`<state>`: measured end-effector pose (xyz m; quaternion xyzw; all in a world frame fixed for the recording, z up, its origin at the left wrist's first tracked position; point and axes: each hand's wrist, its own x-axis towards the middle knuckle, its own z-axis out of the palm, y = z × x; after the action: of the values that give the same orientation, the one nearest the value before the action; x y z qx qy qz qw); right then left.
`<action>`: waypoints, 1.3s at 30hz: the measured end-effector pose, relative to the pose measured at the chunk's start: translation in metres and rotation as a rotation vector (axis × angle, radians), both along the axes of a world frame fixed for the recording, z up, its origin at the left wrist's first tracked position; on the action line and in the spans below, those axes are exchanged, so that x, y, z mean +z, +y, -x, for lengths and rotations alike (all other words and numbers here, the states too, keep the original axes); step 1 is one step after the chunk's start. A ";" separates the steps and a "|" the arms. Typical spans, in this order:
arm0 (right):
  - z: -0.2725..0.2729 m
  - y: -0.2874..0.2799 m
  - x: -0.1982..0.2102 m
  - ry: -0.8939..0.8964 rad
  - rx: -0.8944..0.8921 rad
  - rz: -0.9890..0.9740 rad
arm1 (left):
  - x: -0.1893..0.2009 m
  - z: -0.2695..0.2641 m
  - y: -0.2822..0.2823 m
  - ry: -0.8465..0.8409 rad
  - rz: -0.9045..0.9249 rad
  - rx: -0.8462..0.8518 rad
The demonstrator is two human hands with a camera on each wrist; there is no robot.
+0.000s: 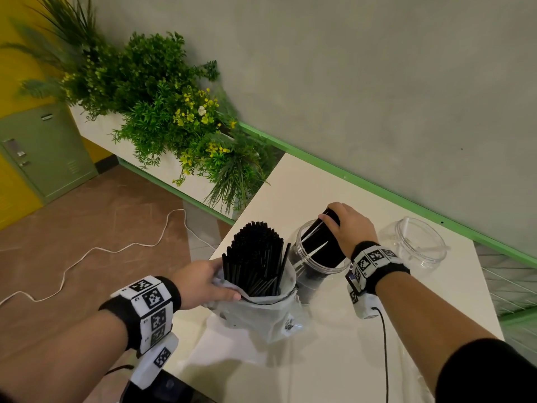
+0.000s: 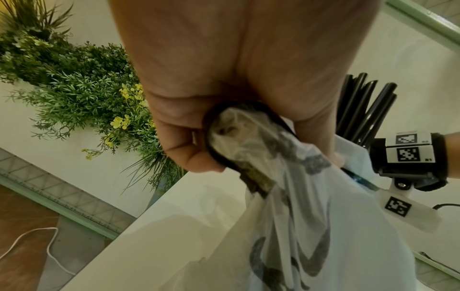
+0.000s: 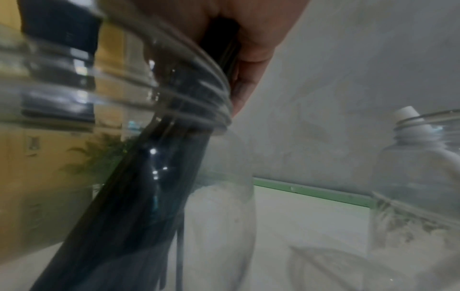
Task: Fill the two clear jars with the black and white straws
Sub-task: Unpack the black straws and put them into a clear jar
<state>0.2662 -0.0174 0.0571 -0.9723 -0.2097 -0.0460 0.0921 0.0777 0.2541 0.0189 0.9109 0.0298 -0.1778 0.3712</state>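
Note:
A white bag (image 1: 261, 315) full of black straws (image 1: 254, 257) stands near the table's left edge. My left hand (image 1: 203, 282) grips the bag's rim (image 2: 239, 141), holding it upright. Just right of it stands a clear jar (image 1: 313, 257). My right hand (image 1: 345, 225) holds a bundle of black straws (image 1: 319, 242) by their upper ends, with their lower ends inside that jar (image 3: 149, 177). A second clear jar (image 1: 421, 242) stands further right with nothing in it. No white straws show in any view.
The white table (image 1: 334, 359) runs along a grey wall with a green ledge (image 1: 377, 187). A planter of green plants (image 1: 174, 126) sits beyond the table's far left corner. A white cable (image 1: 116, 251) lies on the brown floor at left.

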 end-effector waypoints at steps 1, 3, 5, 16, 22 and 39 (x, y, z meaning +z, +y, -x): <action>0.002 -0.001 0.001 -0.005 -0.012 -0.004 | -0.001 0.001 0.001 0.004 0.001 -0.003; 0.005 -0.003 0.002 0.014 -0.030 -0.009 | -0.005 0.001 0.004 -0.001 -0.005 -0.009; 0.008 -0.004 0.004 0.041 -0.036 -0.028 | -0.010 0.002 0.006 -0.009 -0.008 -0.014; 0.141 0.026 0.000 0.170 0.094 -0.883 | -0.013 0.009 0.007 -0.039 0.033 -0.001; 0.167 0.053 -0.040 0.462 0.071 -0.833 | -0.019 0.012 0.007 -0.073 0.044 0.000; 0.159 0.056 -0.026 0.244 0.082 -0.594 | -0.024 0.009 -0.004 -0.191 -0.023 -0.006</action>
<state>0.1068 0.0390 0.0311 -0.8921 -0.2136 0.0155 0.3979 0.0690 0.2503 -0.0052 0.9279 -0.0064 -0.0908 0.3616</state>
